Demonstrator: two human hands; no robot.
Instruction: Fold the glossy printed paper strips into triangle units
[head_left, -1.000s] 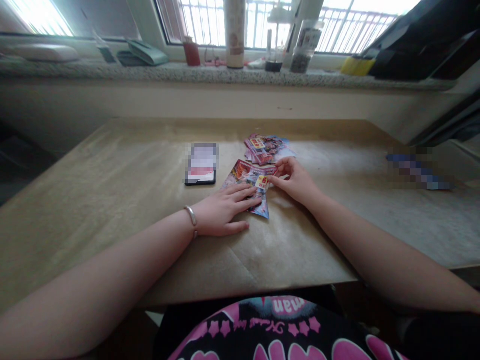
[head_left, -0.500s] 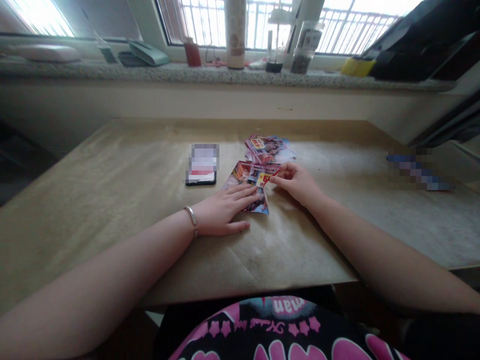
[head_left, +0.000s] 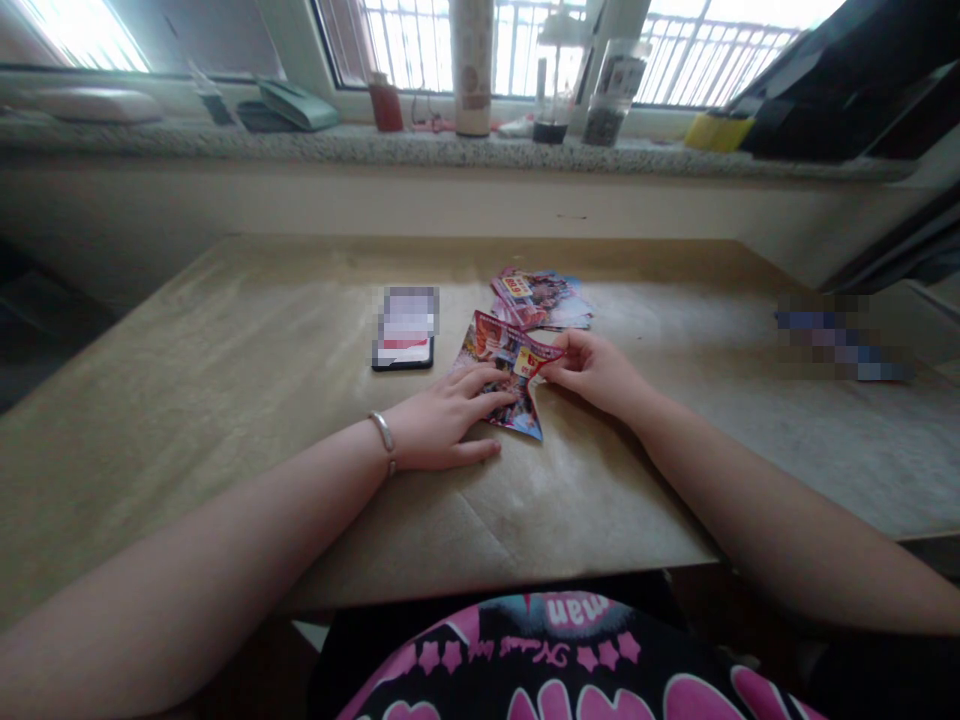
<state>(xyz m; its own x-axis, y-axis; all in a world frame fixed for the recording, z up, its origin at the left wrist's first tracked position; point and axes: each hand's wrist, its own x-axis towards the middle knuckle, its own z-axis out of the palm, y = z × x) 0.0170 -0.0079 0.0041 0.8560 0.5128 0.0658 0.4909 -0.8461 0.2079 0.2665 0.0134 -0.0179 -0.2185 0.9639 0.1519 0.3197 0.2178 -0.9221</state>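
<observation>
A colourful printed flyer (head_left: 495, 340) with a yellow price label lies on the table in front of me. My left hand (head_left: 457, 415) rests flat over its lower left part, fingers stretched out and thumb spread to the side. At the flyer's right edge, my right hand (head_left: 589, 370) pinches the paper between thumb and fingers. That edge is bent up and curves inward. Just behind, several similar flyers (head_left: 551, 300) lie in a loosely fanned pile.
A phone (head_left: 405, 330) with a blurred screen lies left of the flyer. At the table's right side is a blurred flat item (head_left: 840, 340). The granite windowsill (head_left: 420, 150) behind the table (head_left: 262, 300) holds a tall cylinder (head_left: 472, 80), a red container (head_left: 386, 105) and a clear container (head_left: 609, 100).
The flyer has turned slightly clockwise under my left hand, its upper left corner shifting away from me. The right edge in my right hand is now bent more. Both hands stay nearly in place.
</observation>
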